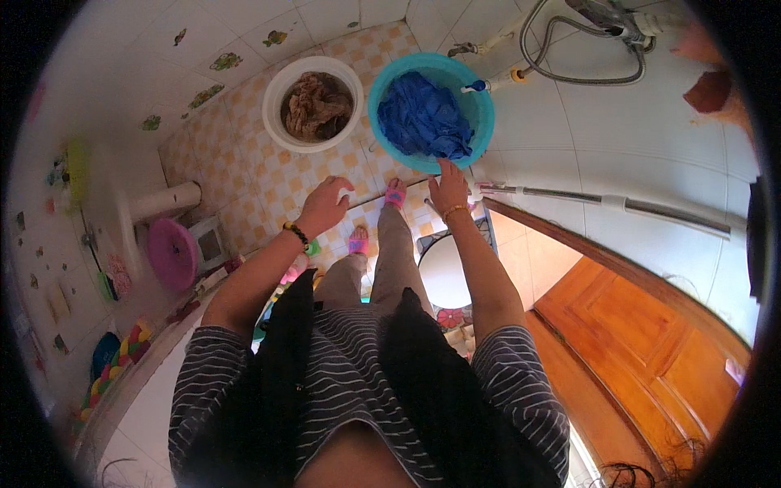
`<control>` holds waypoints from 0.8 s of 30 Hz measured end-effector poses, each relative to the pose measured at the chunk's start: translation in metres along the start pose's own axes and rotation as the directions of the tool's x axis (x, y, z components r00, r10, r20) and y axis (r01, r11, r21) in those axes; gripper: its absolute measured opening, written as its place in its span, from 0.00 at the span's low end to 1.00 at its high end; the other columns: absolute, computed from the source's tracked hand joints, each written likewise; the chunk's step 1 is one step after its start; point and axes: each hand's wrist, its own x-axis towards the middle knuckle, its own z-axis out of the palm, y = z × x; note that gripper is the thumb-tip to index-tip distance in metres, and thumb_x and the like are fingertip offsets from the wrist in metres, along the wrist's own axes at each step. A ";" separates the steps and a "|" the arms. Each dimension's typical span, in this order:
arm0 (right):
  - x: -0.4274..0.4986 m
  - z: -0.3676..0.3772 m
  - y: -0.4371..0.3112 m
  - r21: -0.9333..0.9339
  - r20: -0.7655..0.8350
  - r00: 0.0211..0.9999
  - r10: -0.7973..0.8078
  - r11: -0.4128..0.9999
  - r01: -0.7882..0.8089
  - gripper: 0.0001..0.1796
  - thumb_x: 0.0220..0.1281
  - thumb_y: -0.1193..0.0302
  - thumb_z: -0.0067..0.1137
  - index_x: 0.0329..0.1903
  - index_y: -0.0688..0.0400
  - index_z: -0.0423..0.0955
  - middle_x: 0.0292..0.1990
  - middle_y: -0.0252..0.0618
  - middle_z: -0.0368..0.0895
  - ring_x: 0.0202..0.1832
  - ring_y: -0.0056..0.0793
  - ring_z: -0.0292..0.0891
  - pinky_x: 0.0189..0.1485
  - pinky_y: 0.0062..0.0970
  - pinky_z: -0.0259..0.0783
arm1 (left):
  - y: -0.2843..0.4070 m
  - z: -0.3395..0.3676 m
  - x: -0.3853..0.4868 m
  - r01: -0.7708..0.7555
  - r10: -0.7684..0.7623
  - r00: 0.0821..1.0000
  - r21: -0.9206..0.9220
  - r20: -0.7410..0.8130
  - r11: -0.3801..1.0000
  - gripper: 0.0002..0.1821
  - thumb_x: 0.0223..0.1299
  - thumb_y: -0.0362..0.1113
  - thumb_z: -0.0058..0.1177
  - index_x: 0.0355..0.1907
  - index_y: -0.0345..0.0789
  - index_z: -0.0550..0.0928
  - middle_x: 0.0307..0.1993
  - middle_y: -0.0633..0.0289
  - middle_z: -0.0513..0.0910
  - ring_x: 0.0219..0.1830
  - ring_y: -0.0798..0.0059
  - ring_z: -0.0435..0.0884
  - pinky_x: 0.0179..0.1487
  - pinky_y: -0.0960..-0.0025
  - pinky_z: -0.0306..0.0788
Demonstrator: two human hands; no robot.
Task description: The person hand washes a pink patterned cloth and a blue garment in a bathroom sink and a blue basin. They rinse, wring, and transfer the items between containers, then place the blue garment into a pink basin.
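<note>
My left hand [326, 207] hangs in the air above the tiled floor, holding nothing, its fingers loosely curved and apart from the thumb. My right hand [450, 186] reaches toward the near rim of a turquoise plastic basin [485, 137]; its fingertips overlap the rim in view, and whether they touch it I cannot tell. In this basin lies bunched, wet-looking blue cloth [424, 116] in water. To its left stands a white plastic bucket [271, 116] with brown cloth [317, 107] in dark water.
A tap [476, 86] juts from the right wall over the turquoise basin, with a shower hose [586, 79] above. A pink basin [173, 253] leans at left near a white pipe [165, 201]. A round white lid or seat [445, 274] and a wooden door [634, 341] are at right.
</note>
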 end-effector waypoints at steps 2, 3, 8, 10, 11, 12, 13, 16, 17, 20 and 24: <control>0.026 -0.003 -0.001 -0.222 -0.024 0.997 -0.069 0.973 0.062 0.33 0.66 0.59 0.58 0.72 0.46 0.61 0.73 0.44 0.61 0.75 0.50 0.54 0.73 0.57 0.52 | 0.018 0.004 0.036 -0.103 0.107 0.994 0.112 -0.026 0.988 0.19 0.60 0.32 0.56 0.55 0.40 0.78 0.62 0.44 0.73 0.63 0.48 0.72 0.65 0.52 0.68; 0.039 -0.003 0.002 -0.332 -0.030 0.994 -0.104 0.939 0.089 0.34 0.66 0.57 0.58 0.73 0.45 0.60 0.75 0.44 0.58 0.77 0.49 0.52 0.74 0.60 0.49 | 0.025 0.007 0.056 -0.155 0.162 0.986 0.167 -0.034 0.974 0.21 0.59 0.32 0.56 0.57 0.41 0.77 0.66 0.42 0.69 0.66 0.44 0.69 0.69 0.50 0.65; 0.096 0.019 0.033 -0.370 -0.009 0.992 -0.130 0.922 0.117 0.36 0.70 0.49 0.48 0.77 0.47 0.57 0.77 0.46 0.54 0.78 0.51 0.48 0.73 0.70 0.44 | 0.030 0.029 0.154 -0.161 0.176 0.984 0.333 -0.014 0.929 0.24 0.57 0.32 0.57 0.59 0.40 0.76 0.68 0.39 0.65 0.70 0.39 0.64 0.70 0.47 0.64; 0.119 0.027 0.040 -0.329 -0.007 0.997 -0.075 0.942 0.068 0.36 0.73 0.46 0.43 0.77 0.48 0.56 0.77 0.46 0.55 0.78 0.51 0.48 0.73 0.69 0.43 | 0.033 0.038 0.185 -0.157 0.180 0.983 0.392 -0.023 0.906 0.26 0.57 0.32 0.58 0.61 0.41 0.76 0.69 0.39 0.65 0.71 0.38 0.62 0.70 0.46 0.64; 0.129 0.031 0.042 -0.272 -0.015 1.000 -0.007 0.962 0.003 0.36 0.73 0.46 0.43 0.77 0.48 0.57 0.76 0.46 0.56 0.78 0.51 0.48 0.73 0.69 0.42 | 0.035 0.042 0.201 -0.164 0.193 0.981 0.419 -0.029 0.893 0.27 0.57 0.33 0.58 0.62 0.41 0.75 0.70 0.39 0.64 0.71 0.39 0.62 0.70 0.46 0.63; 0.140 0.033 0.041 -0.216 -0.020 0.998 0.061 0.974 -0.064 0.36 0.73 0.46 0.42 0.77 0.49 0.57 0.76 0.47 0.57 0.78 0.51 0.48 0.73 0.69 0.42 | 0.036 0.046 0.219 -0.171 0.208 0.977 0.445 -0.036 0.879 0.28 0.57 0.33 0.58 0.63 0.42 0.75 0.70 0.40 0.64 0.72 0.39 0.61 0.70 0.46 0.63; 0.150 0.033 0.037 -0.160 -0.021 0.991 0.130 0.978 -0.132 0.36 0.74 0.46 0.41 0.76 0.50 0.58 0.76 0.47 0.58 0.78 0.51 0.48 0.73 0.69 0.41 | 0.033 0.051 0.236 -0.179 0.237 0.969 0.456 -0.071 0.872 0.28 0.57 0.34 0.57 0.64 0.42 0.74 0.71 0.41 0.63 0.72 0.40 0.60 0.71 0.45 0.62; 0.179 0.037 0.026 -0.139 -0.015 0.943 0.334 0.933 -0.333 0.36 0.74 0.45 0.40 0.76 0.51 0.59 0.75 0.48 0.59 0.78 0.51 0.49 0.73 0.69 0.42 | 0.030 0.064 0.284 -0.193 0.281 0.954 0.501 -0.106 0.843 0.28 0.62 0.37 0.55 0.67 0.43 0.72 0.74 0.44 0.59 0.76 0.43 0.54 0.74 0.43 0.55; 0.184 0.046 0.025 -0.193 -0.051 0.940 0.337 0.920 -0.340 0.37 0.73 0.45 0.40 0.76 0.52 0.59 0.75 0.48 0.59 0.78 0.52 0.49 0.73 0.69 0.42 | 0.029 0.067 0.298 -0.188 0.265 0.961 0.524 -0.074 0.831 0.28 0.65 0.39 0.53 0.69 0.44 0.71 0.76 0.46 0.56 0.78 0.45 0.51 0.76 0.42 0.51; 0.186 0.072 0.029 -0.324 -0.132 0.942 0.309 0.884 -0.336 0.37 0.73 0.45 0.40 0.75 0.56 0.60 0.75 0.50 0.59 0.77 0.55 0.48 0.74 0.69 0.40 | 0.023 0.086 0.322 -0.242 0.292 0.956 0.581 0.008 0.777 0.28 0.70 0.44 0.48 0.71 0.45 0.70 0.78 0.49 0.52 0.80 0.48 0.45 0.78 0.38 0.43; 0.195 0.084 0.031 -0.404 -0.183 0.959 0.217 0.873 -0.274 0.37 0.72 0.48 0.41 0.73 0.62 0.62 0.75 0.53 0.58 0.77 0.58 0.46 0.75 0.69 0.33 | 0.004 0.115 0.346 -0.322 0.396 0.918 0.570 -0.006 0.756 0.30 0.67 0.47 0.50 0.71 0.44 0.70 0.75 0.47 0.58 0.79 0.46 0.49 0.76 0.32 0.39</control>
